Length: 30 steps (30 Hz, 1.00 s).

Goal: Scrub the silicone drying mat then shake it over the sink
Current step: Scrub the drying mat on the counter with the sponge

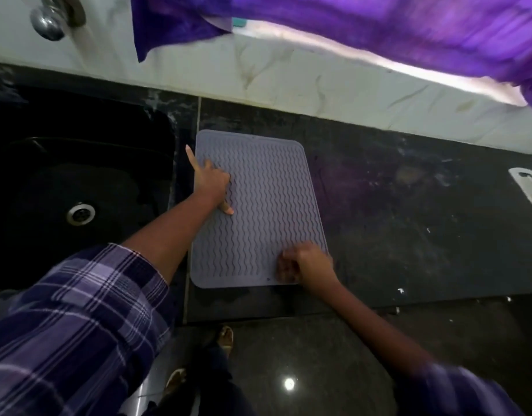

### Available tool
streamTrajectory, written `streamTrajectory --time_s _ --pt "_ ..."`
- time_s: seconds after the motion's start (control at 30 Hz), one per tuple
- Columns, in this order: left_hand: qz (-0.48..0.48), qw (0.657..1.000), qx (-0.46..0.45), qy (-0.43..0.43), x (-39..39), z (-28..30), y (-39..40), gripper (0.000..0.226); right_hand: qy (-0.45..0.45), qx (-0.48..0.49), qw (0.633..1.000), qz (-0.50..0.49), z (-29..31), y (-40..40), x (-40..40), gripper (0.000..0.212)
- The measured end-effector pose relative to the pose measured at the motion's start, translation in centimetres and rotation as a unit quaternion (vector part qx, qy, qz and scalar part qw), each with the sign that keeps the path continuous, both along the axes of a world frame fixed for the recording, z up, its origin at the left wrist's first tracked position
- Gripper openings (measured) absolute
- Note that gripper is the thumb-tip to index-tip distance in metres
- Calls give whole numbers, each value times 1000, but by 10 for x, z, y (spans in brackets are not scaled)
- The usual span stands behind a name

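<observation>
While both arms reach forward from checked purple sleeves (pixel 78 319), it is the right hand (pixel 307 265) that sits nearest, curled over the near right corner of the mat (pixel 270 199). Its fingers are bent and blurred; they press on or pinch that corner, but I cannot tell whether they hold the edge, nor whether a scrubber is tucked under them. Farther along, the left hand (pixel 212 183) lies on the mat's left side, mostly spread, thumb flat on the surface and forefinger pointing past the left edge towards the sink (pixel 78 175). It grips nothing.

Flat on the dark speckled counter (pixel 409 223), the mat runs its long axis away from the person, its left edge just beside the sink's rim. So the sink lies to the left, on the left hand's side, and any lift would likely swing that way.

Grey and rounded at the corners, the mat is ridged with fine wavy lines; it looks soft and floppy and should sag when raised. Beyond it stands a pale marbled wall (pixel 288 79), a metal tap (pixel 48 19) and a hanging purple cloth (pixel 379 22).
</observation>
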<state>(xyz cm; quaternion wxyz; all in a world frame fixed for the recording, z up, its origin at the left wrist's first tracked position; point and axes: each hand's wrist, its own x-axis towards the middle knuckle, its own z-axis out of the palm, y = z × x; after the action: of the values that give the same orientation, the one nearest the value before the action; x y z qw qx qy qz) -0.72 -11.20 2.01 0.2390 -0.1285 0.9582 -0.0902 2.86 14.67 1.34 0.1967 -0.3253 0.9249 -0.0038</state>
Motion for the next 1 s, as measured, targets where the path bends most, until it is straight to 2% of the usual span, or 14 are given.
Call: streamTrajectory --time_s 0.1,0.17,0.23,0.3,0.37,0.43,0.5,0.57,0.63,0.7,0.77,0.8,0.9,1.0 --pt "-5 1000 4 8 1 3 -1 91 -132 81 988 17 15 17 -7 26" --pt "-5 1000 9 18 1 0 -3 91 -161 38 986 3 31 2 -47 24" --pt "2 1000 11 19 1 -1 -5 90 -104 -56 992 -46 41 -25 -95 31" --pt "0 1000 2 3 0 3 -2 90 -57 -99 991 -73 39 -58 -129 36" --pt "-6 1000 -8 -18 -4 8 3 90 -33 -37 996 -76 23 -86 -142 34" --pt "-7 999 -14 -30 -9 11 5 91 34 19 997 -61 7 -96 -131 31" --pt "-6 999 -12 -32 -10 12 4 91 83 14 996 -37 0 -83 -101 28" --pt "-14 1000 4 -19 -7 9 -1 89 83 -3 996 -17 3 -54 -54 24" --pt "-21 998 46 25 -2 2 -12 91 0 69 997 22 19 -32 -24 21" --pt "-23 993 101 50 5 1 -23 94 -138 207 968 16 41 -26 -27 18" --pt "-9 989 130 73 1 3 -37 93 -209 260 942 19 56 -35 -52 23" --pt "1 988 130 79 -4 4 -46 90 -197 233 952 30 62 -46 -70 24" --pt "20 992 98 71 -21 7 -72 85 -113 69 990 49 70 -101 -129 18" --pt "33 996 72 47 -46 4 -88 98 -82 -27 995 41 56 -174 -181 23"
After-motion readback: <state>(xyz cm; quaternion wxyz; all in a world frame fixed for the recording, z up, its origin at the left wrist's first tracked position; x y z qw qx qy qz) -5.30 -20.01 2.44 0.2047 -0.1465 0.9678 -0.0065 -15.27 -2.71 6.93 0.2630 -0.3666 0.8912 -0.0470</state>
